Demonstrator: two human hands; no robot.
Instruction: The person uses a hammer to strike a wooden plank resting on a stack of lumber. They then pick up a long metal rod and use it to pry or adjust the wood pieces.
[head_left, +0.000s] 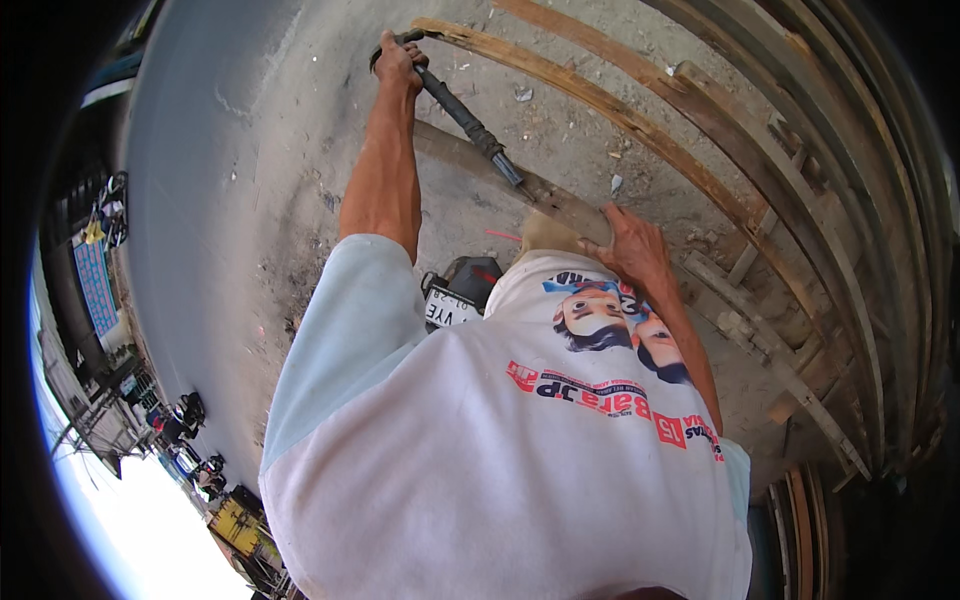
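Observation:
My left hand (397, 64) is closed around the upper end of a long metal hand tool (466, 116), seemingly a nail puller, with a dark wrapped shaft. Its bare metal tip points down at a weathered wooden board (574, 208), at or close to small dark marks in the wood; whether it touches cannot be told. My right hand (634, 244) grips the near end of this board, thumb and fingers at its edges, just in front of my body. The board slants away to the upper left and passes behind my left forearm.
Long timber pieces (645, 127) and a dense stack of planks (862, 150) lie to the right, with shorter battens (780, 367) among them. Part of a motorcycle (472, 274) stands close by my left side. A paved road (180, 187) runs along the left, with parked motorcycles (112, 210) beyond.

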